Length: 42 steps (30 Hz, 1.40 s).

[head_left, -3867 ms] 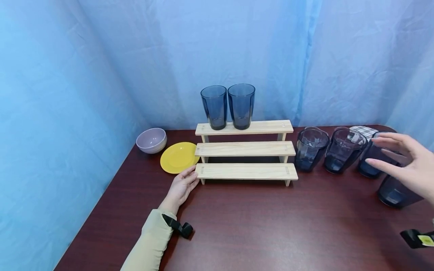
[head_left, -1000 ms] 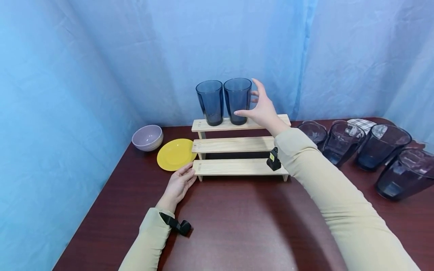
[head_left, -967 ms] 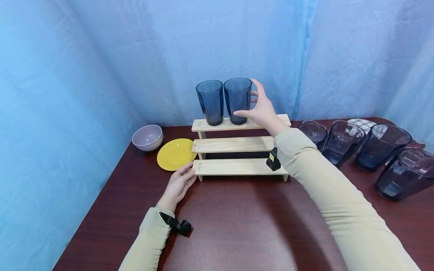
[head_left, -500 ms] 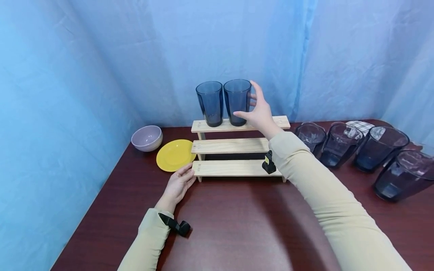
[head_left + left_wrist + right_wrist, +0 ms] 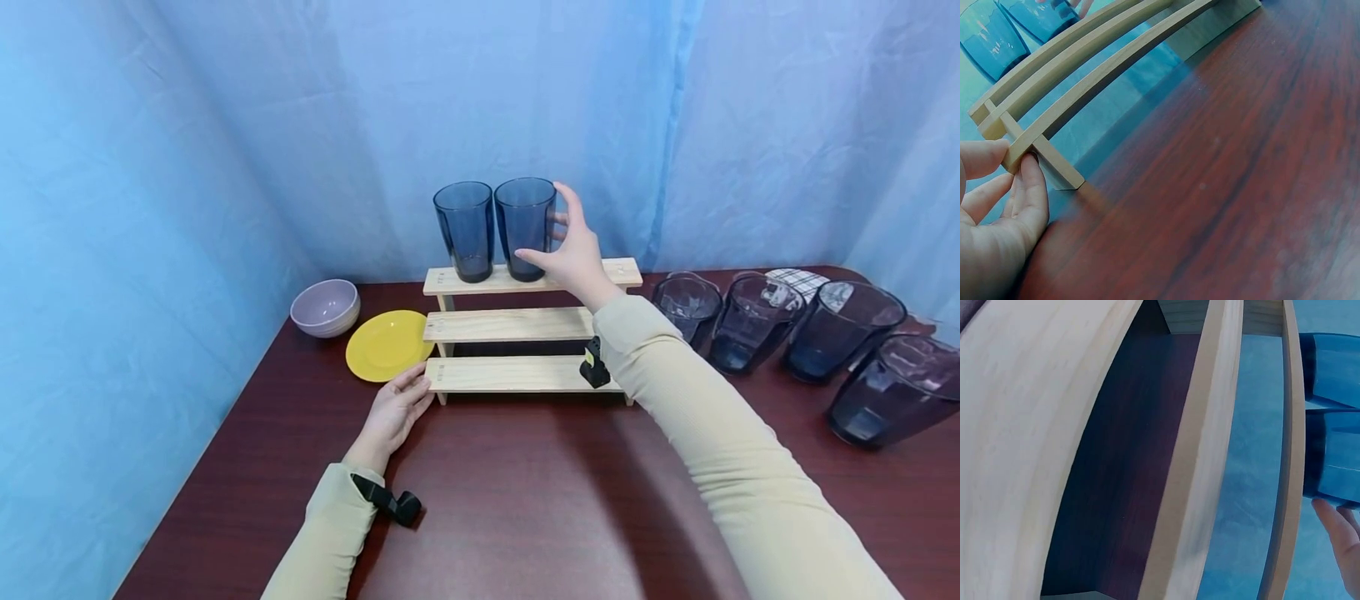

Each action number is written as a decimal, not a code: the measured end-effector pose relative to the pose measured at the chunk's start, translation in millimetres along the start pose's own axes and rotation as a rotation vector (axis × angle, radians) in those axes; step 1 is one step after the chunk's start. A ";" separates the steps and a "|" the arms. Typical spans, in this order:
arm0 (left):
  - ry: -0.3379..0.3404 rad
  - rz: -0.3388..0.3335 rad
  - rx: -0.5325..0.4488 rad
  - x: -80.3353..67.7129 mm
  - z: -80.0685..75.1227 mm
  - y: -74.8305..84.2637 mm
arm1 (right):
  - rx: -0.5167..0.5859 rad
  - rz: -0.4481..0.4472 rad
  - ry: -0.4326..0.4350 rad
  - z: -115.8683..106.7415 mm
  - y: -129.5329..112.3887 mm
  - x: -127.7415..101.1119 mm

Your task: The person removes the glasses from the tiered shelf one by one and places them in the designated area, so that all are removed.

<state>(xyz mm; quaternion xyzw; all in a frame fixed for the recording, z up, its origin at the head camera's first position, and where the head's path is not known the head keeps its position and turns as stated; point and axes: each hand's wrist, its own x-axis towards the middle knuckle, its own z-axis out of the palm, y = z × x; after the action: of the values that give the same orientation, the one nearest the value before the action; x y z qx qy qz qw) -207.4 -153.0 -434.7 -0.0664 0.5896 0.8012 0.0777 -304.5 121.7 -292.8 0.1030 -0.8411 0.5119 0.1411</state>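
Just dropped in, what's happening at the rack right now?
The right hand grips the right-hand one of two blue tumblers on the top step of the wooden rack. The left hand rests against the rack's lower left corner. Four more dark glasses stand on the table to the right.

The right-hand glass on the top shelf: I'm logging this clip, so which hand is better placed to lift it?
The right hand: its fingers and thumb already wrap the right glass. The left hand rests low against the wooden rack's bottom-left corner.
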 end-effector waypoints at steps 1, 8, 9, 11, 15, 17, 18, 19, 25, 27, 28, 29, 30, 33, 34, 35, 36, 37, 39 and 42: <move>0.000 0.000 0.000 0.1 0.0 -0.2 | -0.005 -0.008 0.007 0.2 0.4 -0.8; 0.000 0.002 -0.010 0.2 2.5 -1.0 | -0.034 -0.048 0.059 0.6 3.3 -5.1; -0.001 0.003 -0.008 0.1 2.9 -1.0 | -0.036 -0.049 0.063 0.3 3.4 -5.7; -0.004 0.002 -0.015 -0.1 3.6 -0.8 | -0.034 -0.051 0.070 -0.6 3.6 -7.4; -0.008 0.000 -0.012 -0.5 4.0 -0.1 | -0.031 -0.053 0.071 -2.9 4.2 -11.3; -0.007 -0.001 -0.012 -0.5 3.8 0.2 | -0.029 -0.053 0.066 -4.3 3.8 -13.4; -0.007 -0.001 -0.009 -0.2 3.8 0.2 | -0.029 -0.052 0.062 -5.1 3.6 -14.2; -0.007 0.000 -0.006 0.0 3.6 0.2 | -0.029 -0.051 0.059 -6.0 3.1 -15.2; -0.001 -0.002 0.002 0.9 2.7 0.9 | -0.017 -0.066 0.053 -10.9 2.4 -23.3; 0.004 -0.006 0.002 0.3 2.3 0.9 | -0.004 -0.077 0.057 -11.6 3.5 -27.1; 0.010 -0.008 -0.003 -0.2 2.1 0.9 | -0.002 -0.082 0.057 -11.8 4.2 -29.2; 0.014 -0.008 -0.003 -0.7 1.6 0.8 | 0.001 -0.092 0.059 -11.8 4.8 -31.3; 0.014 -0.004 -0.001 -1.3 1.0 1.0 | 0.010 -0.105 0.061 -11.6 5.5 -33.3; 0.019 0.001 -0.010 -1.8 -0.3 1.2 | 0.023 -0.151 0.075 -10.8 7.7 -39.9; 0.014 0.003 -0.009 -1.7 -0.6 1.2 | 0.029 -0.164 0.081 -10.7 9.0 -42.0; 0.007 0.007 -0.004 -1.4 -0.8 1.0 | 0.044 -0.177 0.086 -10.7 10.2 -44.0; 0.005 0.006 -0.004 -1.2 -0.9 0.9 | 0.060 -0.186 0.086 -10.8 11.5 -45.9; 0.006 0.005 -0.002 -0.9 -0.9 0.5 | 0.073 -0.194 0.084 -10.8 12.5 -48.1; 0.011 0.005 0.005 -1.1 -1.5 -0.1 | 0.102 -0.208 0.071 -11.1 14.3 -51.8; 0.016 0.006 0.014 -2.0 -2.0 -0.5 | 0.122 -0.224 0.047 -13.8 14.7 -57.7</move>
<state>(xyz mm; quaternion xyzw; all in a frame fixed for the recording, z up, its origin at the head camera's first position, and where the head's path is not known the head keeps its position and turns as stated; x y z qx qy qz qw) -205.4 -154.9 -435.4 -0.0704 0.5959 0.7968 0.0711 -253.2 142.4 -318.8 0.1926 -0.7882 0.5453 0.2103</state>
